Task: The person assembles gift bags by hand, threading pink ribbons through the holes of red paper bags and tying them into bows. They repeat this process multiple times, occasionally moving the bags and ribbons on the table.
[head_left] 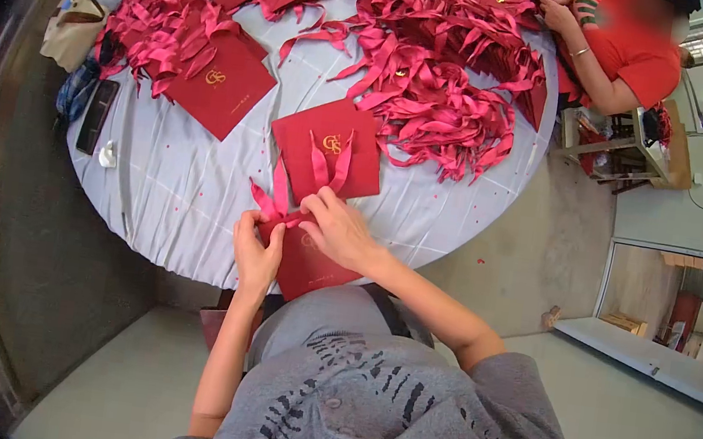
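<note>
A red paper gift bag (310,269) with gold print lies at the table's near edge, against my body. My left hand (258,254) is closed at its top left corner, thumb and fingers pinching the pink ribbon (276,201) there. Bent over the bag's top edge, my right hand (341,231) has its fingers closed on the ribbon too; its fingertips partly hide what they grip. Just beyond my hands lies another red gift bag (291,138) with a gold logo, and pink ribbon lies across its front.
A large pile of ribboned red bags (444,108) covers the table's right side; another ribboned pile (164,30) lies left. A phone (97,116) and a small white object (107,154) rest near the left edge. A person in red (631,48) works at the far right.
</note>
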